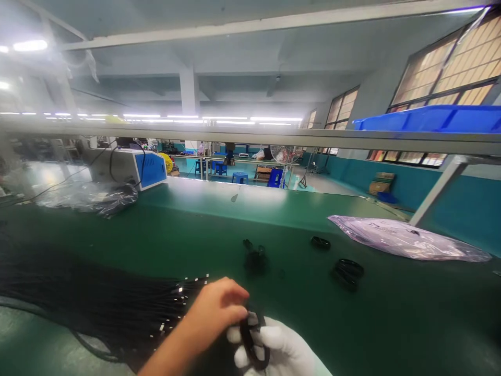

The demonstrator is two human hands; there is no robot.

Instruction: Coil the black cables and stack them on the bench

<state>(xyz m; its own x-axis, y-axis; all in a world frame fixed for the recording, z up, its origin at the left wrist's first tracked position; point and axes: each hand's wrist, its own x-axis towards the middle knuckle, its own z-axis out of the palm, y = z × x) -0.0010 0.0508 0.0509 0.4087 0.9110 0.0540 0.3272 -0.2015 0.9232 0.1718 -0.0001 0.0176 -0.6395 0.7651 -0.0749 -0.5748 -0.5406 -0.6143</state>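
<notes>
My right hand (291, 347), in a white glove, has its fingers closed round a coiled black cable (247, 339). Bare and coming in from the lower left, my left hand (217, 305) brings thumb and fingers together at the top of that coil; the exact contact is blurred. Left of it spreads a large bundle of black cables (97, 292) with small silvery ends, partly behind my left forearm. Beyond my hands lies a blurred black cable heap (255, 259). Two coiled cables, a small one (321, 242) and a larger one (348, 272), rest further right.
The green tabletop (188, 235) carries a flat clear plastic bag (407, 239) at right and crumpled plastic (94, 197) at left. A blue-and-white machine (151, 169) stands at back left. Above the table runs a shelf beam (250, 134) bearing a blue tray (430, 119).
</notes>
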